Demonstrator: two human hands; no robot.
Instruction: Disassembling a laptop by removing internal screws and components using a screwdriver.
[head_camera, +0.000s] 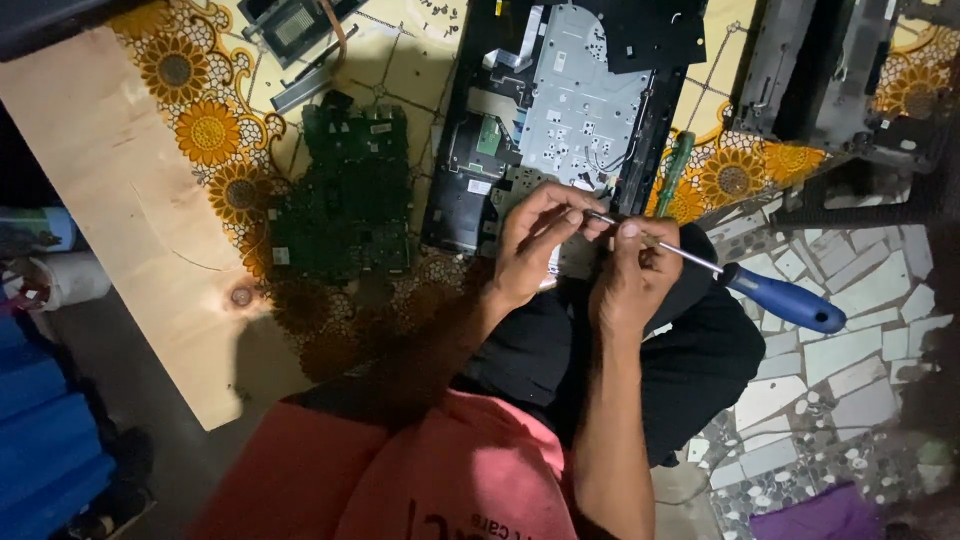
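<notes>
Pinching screwdriver (740, 280) shaft, left hand (535, 245), right hand (632, 275), fingers curled

We look down from a camera on the head, close above our two hands (580, 260). The floor (850, 340) lies at three o'clock.
</notes>
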